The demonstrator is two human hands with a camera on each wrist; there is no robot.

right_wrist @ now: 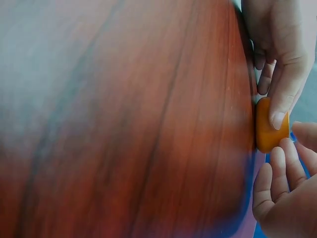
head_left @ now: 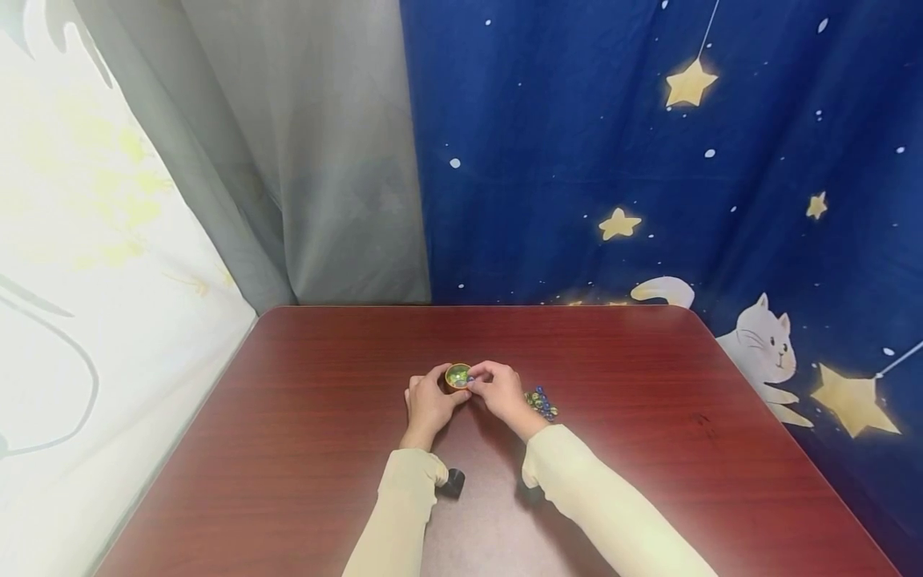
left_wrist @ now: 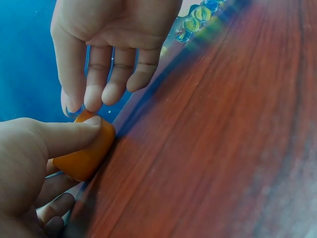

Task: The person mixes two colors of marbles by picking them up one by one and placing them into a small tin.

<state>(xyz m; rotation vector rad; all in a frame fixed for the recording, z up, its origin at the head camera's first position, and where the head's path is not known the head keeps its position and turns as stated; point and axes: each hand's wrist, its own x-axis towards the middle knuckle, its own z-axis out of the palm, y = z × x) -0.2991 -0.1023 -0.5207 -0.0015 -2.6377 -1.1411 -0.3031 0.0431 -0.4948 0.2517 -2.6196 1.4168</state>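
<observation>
A small orange cup (head_left: 449,385) stands on the table in the head view, with greenish glass marbles (head_left: 458,373) inside it. My left hand (head_left: 429,407) grips the cup's side, its thumb pressed along the wall near the rim, as the left wrist view shows on the orange cup (left_wrist: 91,156). Over the cup's right edge, my right hand (head_left: 501,393) pinches a blue glass marble (head_left: 470,379) between thumb and forefinger. In the right wrist view a sliver of the blue marble (right_wrist: 292,137) shows right by the cup's rim.
Just right of my right hand lies a cluster of blue and yellow-green marbles (head_left: 544,403) on the reddish-brown wooden table (head_left: 303,433). A black wrist camera (head_left: 453,483) sits by my left sleeve. Grey and blue star-patterned curtains (head_left: 534,184) hang behind the table's far edge.
</observation>
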